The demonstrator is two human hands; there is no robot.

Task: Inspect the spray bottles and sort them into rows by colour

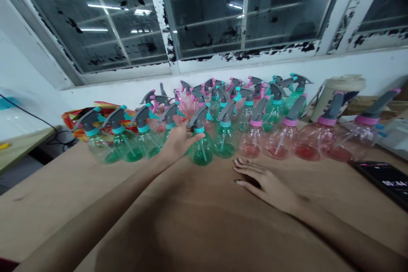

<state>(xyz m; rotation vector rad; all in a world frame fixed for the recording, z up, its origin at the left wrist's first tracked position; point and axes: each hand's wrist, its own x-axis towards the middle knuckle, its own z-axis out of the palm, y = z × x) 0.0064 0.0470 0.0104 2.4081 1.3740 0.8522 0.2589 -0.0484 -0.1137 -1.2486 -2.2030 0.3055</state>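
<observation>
While the left arm is slanting up from the lower left of the frame toward the center, the right arm is coming in low from the lower right, its right hand (267, 185) lying palm down on or just over the wooden surface (60, 195). The left hand (176, 143) is bending around a green spray bottle (202, 155) at the center, its thumb crossing the front near the teal collar and its fingers passing behind; whether they are pressing on it, I cannot tell. The right hand is holding nothing, its fingers loosely spread and its thumb standing apart, the tips pointing near the front row. Ten bottles are forming that row across the middle of the frame: six green ones with teal collars, counting the one at the left hand, are standing from left to center, and four pink bottles (250, 149) are standing from center to right. More bottles are crowding behind, overlapping too much for counting. One phone (382, 178) is lying at the right edge, and one beige jug (328, 98) is standing at the upper right.
</observation>
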